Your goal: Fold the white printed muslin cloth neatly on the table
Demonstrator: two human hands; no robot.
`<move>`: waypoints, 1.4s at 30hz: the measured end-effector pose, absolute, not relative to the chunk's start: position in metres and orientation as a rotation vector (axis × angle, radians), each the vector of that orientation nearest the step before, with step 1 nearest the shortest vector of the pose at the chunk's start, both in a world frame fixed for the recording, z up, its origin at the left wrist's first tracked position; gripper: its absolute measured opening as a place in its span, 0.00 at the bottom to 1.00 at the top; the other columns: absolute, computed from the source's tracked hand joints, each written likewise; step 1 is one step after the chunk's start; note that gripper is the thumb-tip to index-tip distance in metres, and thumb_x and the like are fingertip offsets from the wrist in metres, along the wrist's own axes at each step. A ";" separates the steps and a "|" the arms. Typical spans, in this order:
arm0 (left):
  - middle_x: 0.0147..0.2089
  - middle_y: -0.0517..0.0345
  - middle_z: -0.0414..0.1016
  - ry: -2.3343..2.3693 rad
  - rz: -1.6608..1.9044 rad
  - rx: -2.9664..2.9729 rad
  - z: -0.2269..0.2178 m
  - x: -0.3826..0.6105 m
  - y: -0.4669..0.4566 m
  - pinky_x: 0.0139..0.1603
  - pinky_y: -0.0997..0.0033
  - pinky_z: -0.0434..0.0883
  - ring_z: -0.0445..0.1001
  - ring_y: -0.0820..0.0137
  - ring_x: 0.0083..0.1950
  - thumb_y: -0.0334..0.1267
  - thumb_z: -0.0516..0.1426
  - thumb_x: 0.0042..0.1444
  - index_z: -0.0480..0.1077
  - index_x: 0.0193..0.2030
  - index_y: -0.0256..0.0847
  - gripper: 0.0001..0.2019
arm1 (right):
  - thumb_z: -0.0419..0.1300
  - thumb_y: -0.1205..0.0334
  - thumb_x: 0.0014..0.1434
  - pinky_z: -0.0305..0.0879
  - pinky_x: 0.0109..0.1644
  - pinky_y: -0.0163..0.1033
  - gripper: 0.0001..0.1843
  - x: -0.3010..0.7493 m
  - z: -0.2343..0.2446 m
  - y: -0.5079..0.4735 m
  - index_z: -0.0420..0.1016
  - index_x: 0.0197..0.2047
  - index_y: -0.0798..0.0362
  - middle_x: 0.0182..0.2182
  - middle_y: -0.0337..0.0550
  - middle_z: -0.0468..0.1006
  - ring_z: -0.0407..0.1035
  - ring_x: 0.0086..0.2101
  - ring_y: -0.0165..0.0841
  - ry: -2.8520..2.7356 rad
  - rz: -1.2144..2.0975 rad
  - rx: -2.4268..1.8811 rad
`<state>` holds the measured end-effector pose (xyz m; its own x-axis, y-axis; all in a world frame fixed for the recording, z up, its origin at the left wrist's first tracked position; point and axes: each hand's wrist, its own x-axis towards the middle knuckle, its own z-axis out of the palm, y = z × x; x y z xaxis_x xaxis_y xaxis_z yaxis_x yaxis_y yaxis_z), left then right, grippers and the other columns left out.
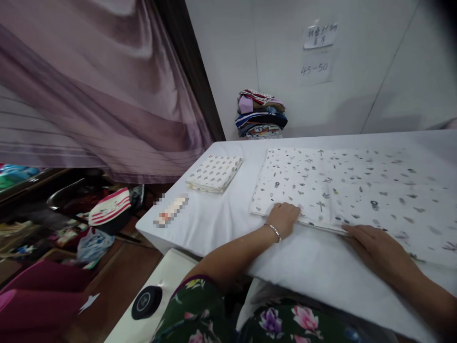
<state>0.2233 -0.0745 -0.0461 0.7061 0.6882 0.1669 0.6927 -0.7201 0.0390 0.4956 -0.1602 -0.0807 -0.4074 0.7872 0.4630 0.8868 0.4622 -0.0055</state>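
The printed cloth (357,190) lies spread flat on the white-covered table (221,224), with its near edge just in front of you and its left corner under your left hand (283,218).

What could go wrong, in my judgement: the cloth is thin and it rests on a smooth white cover, so a push from only one hand may turn it or make wrinkles in the middle. The near edge seems to have more than one layer. If you catch only the top layer, the layers can slide apart and the edges will not match. The cover itself may also move with the cloth, and it hangs over the table edge close to your body. The small folded cloth (214,172) lies well apart on the left, so it is not in danger.

Your left forearm comes in from below, and the wrist with the bracelet (274,231) rests on the cover. The left hand is palm down, and its fingers bend close together onto the corner; I cannot tell if they pinch it. Your right hand (373,243) lies low and flat and points to the left. Its fingers (352,232) are straight and together, and the tips touch the near edge.
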 end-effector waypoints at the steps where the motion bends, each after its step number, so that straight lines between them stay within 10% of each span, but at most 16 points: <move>1: 0.45 0.51 0.71 -1.211 -0.265 -2.853 -0.045 0.212 -0.070 0.46 0.62 0.61 0.66 0.63 0.48 0.25 0.50 0.51 0.64 0.47 0.38 0.16 | 0.43 0.55 0.65 0.65 0.40 0.43 0.21 0.495 -0.081 -0.160 0.72 0.48 0.56 0.40 0.51 0.75 0.69 0.38 0.40 -2.312 -0.355 -1.401; 13: 0.41 0.55 0.73 -1.708 -0.695 -2.740 -0.038 0.127 -0.043 0.49 0.63 0.63 0.66 0.64 0.48 0.27 0.53 0.47 0.70 0.37 0.41 0.12 | 0.45 0.55 0.61 0.66 0.44 0.47 0.19 0.489 -0.074 -0.159 0.74 0.47 0.49 0.46 0.49 0.73 0.68 0.44 0.42 -2.450 -0.255 -1.391; 21: 0.51 0.53 0.66 -2.202 -1.277 -2.414 -0.041 0.135 -0.045 0.45 0.68 0.67 0.69 0.69 0.43 0.35 0.59 0.45 0.64 0.50 0.40 0.23 | 0.50 0.51 0.61 0.67 0.48 0.45 0.20 0.389 -0.027 -0.108 0.68 0.53 0.48 0.50 0.47 0.70 0.65 0.48 0.40 -2.391 0.238 -1.267; 31: 0.26 0.64 0.69 -2.960 -2.089 -2.087 -0.051 0.140 -0.046 0.19 0.78 0.63 0.70 0.74 0.22 0.37 0.59 0.46 0.60 0.33 0.39 0.12 | 0.49 0.53 0.60 0.62 0.34 0.39 0.15 0.296 -0.028 -0.046 0.73 0.41 0.51 0.33 0.41 0.74 0.66 0.31 0.33 -2.102 0.787 -1.207; 42: 0.28 0.57 0.72 -2.905 -3.079 -1.997 -0.038 0.126 -0.049 0.26 0.74 0.70 0.72 0.71 0.30 0.34 0.60 0.36 0.68 0.32 0.35 0.13 | 0.51 0.50 0.60 0.64 0.34 0.38 0.16 0.286 -0.032 -0.047 0.70 0.46 0.48 0.39 0.41 0.73 0.67 0.33 0.32 -1.997 0.873 -1.276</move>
